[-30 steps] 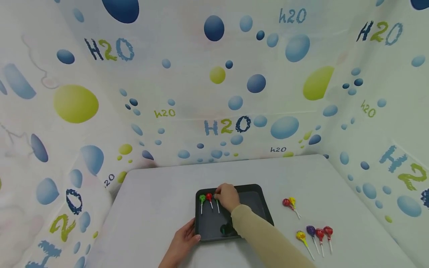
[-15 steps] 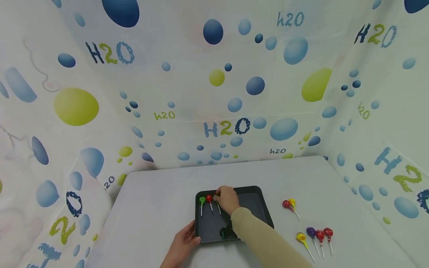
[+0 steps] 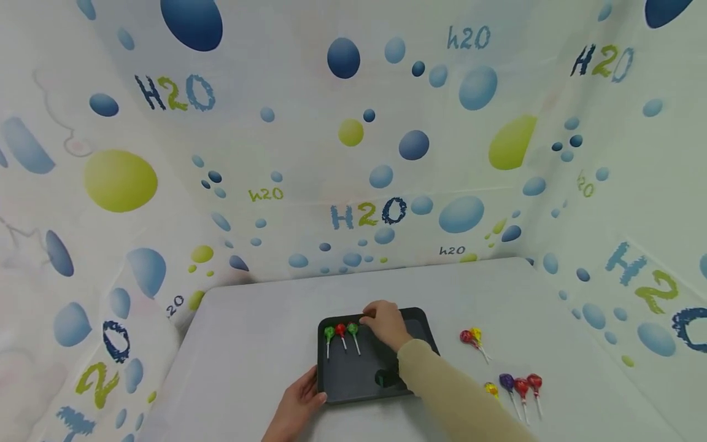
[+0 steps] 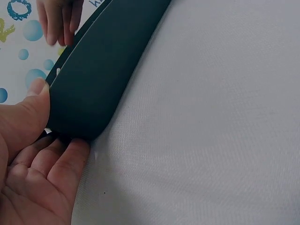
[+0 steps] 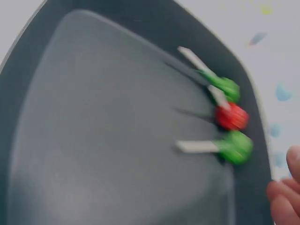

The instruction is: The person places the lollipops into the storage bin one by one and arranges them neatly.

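Note:
In the head view, a dark baking tray (image 3: 353, 393) lies on the table. My left hand (image 3: 298, 402) grips its near left corner. The left wrist view shows the thumb (image 4: 33, 105) against the tray wall (image 4: 93, 70) and curled fingers (image 4: 65, 164) at its underside. Along the tray's far side lie a green lollipop (image 3: 329, 332), a red lollipop (image 3: 340, 329) and another green lollipop (image 3: 352, 329), sticks toward me. My right hand (image 3: 386, 322) is just right of them above the far rim, holding nothing; its loosely bent fingers (image 5: 286, 201) show in the right wrist view.
Right of the tray, a dark red lollipop (image 3: 466, 336) and a yellow lollipop (image 3: 476, 334) lie together. Nearer me are a purple lollipop (image 3: 506, 382), two red lollipops (image 3: 534, 381) and another yellow lollipop (image 3: 491, 388), partly behind the right sleeve (image 3: 442, 380). Printed cloth (image 3: 309, 153) surrounds the table.
My right hand has let go of the second green lollipop and moved a little right, leaving it in line beside the red one. The left hand keeps its grip on the tray.

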`<state>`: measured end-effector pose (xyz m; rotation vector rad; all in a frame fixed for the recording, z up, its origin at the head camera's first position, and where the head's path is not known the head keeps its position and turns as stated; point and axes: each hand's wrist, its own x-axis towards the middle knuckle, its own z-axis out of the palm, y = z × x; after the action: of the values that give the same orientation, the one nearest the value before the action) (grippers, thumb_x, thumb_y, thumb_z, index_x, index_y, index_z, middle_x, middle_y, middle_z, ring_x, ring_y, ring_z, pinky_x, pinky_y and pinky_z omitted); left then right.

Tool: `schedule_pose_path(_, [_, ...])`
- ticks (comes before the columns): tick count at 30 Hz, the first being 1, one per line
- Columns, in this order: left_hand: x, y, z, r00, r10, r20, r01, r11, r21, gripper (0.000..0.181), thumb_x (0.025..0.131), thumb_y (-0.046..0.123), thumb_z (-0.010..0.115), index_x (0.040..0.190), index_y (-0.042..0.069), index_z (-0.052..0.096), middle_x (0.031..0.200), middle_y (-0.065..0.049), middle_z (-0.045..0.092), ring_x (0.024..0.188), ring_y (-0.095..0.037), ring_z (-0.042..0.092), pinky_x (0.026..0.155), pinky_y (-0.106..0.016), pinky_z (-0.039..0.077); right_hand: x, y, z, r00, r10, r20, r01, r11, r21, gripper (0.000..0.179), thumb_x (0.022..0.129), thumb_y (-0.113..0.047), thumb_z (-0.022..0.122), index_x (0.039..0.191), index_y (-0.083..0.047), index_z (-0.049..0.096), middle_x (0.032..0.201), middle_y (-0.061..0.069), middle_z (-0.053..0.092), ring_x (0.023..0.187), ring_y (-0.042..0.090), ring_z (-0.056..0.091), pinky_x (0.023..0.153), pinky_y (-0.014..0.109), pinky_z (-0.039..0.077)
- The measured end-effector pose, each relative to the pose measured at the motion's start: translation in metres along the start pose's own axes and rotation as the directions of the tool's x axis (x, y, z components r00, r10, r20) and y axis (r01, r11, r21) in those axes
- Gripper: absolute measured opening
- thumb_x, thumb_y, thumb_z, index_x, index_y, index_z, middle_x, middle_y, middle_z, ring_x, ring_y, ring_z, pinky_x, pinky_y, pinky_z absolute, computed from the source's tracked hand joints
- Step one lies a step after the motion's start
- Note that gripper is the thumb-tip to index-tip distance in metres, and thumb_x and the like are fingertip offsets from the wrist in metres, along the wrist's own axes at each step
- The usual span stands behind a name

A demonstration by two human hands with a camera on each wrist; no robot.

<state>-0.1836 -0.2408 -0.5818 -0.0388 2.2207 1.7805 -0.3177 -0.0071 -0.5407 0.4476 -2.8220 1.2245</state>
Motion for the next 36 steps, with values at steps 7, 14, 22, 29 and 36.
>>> schedule_pose_path(7, [0.001, -0.004, -0.002, 1.000, -0.024, -0.013, 0.025, 0.999, 0.035, 0.080, 0.096, 0.013, 0.071, 0.151, -0.021, 0.024, 0.156, -0.041, 0.029, 0.145, -0.052, 0.036, 0.109, -0.036, 0.054, -0.004, 0.041, -0.078, 0.993, 0.062, -0.098, -0.056, 0.996, 0.066, 0.025, 0.092, -0.014, 0.076, 0.113, 0.000, 0.076, 0.104, 0.012, 0.079, 0.097, 0.028, 0.076, 0.084, 0.042, 0.066])
schedule_pose_path(14, [0.001, -0.004, -0.006, 0.994, -0.095, -0.062, 0.099, 0.994, 0.053, 0.077, 0.096, 0.009, 0.071, 0.151, -0.020, 0.026, 0.156, -0.041, 0.029, 0.145, -0.051, 0.037, 0.109, -0.040, 0.055, -0.015, 0.089, -0.173, 0.971, 0.182, -0.154, -0.180, 0.983, 0.028, 0.032, 0.101, -0.019, 0.066, 0.124, 0.001, 0.070, 0.116, 0.020, 0.075, 0.103, 0.034, 0.073, 0.088, 0.045, 0.066])
schedule_pose_path(22, [0.001, -0.004, -0.010, 0.995, -0.081, -0.064, 0.086, 0.994, 0.069, 0.081, 0.096, 0.021, 0.073, 0.151, -0.019, 0.029, 0.156, -0.040, 0.032, 0.145, -0.049, 0.038, 0.110, -0.038, 0.054, -0.032, 0.126, -0.221, 0.952, 0.283, -0.117, -0.284, 0.959, 0.006, 0.037, 0.103, -0.022, 0.062, 0.130, 0.003, 0.065, 0.124, 0.024, 0.070, 0.110, 0.039, 0.069, 0.097, 0.052, 0.062])
schedule_pose_path(29, [0.004, -0.002, -0.006, 0.995, -0.085, -0.049, 0.088, 0.994, 0.072, 0.084, 0.095, 0.025, 0.074, 0.151, -0.019, 0.029, 0.156, -0.039, 0.032, 0.146, -0.049, 0.038, 0.110, -0.037, 0.053, -0.047, 0.142, -0.194, 0.946, 0.324, -0.001, -0.324, 0.946, -0.025, 0.035, 0.101, -0.016, 0.065, 0.129, 0.005, 0.066, 0.120, 0.022, 0.073, 0.108, 0.037, 0.070, 0.099, 0.053, 0.061])
schedule_pose_path(36, [0.007, 0.004, 0.002, 0.996, -0.077, -0.039, 0.080, 0.993, 0.084, 0.083, 0.096, 0.024, 0.073, 0.151, -0.019, 0.029, 0.156, -0.040, 0.033, 0.145, -0.049, 0.038, 0.109, -0.036, 0.054, -0.066, 0.152, -0.174, 0.925, 0.371, 0.084, -0.362, 0.926, -0.107, 0.030, 0.096, -0.009, 0.070, 0.122, 0.006, 0.069, 0.114, 0.020, 0.073, 0.104, 0.033, 0.070, 0.098, 0.051, 0.062])
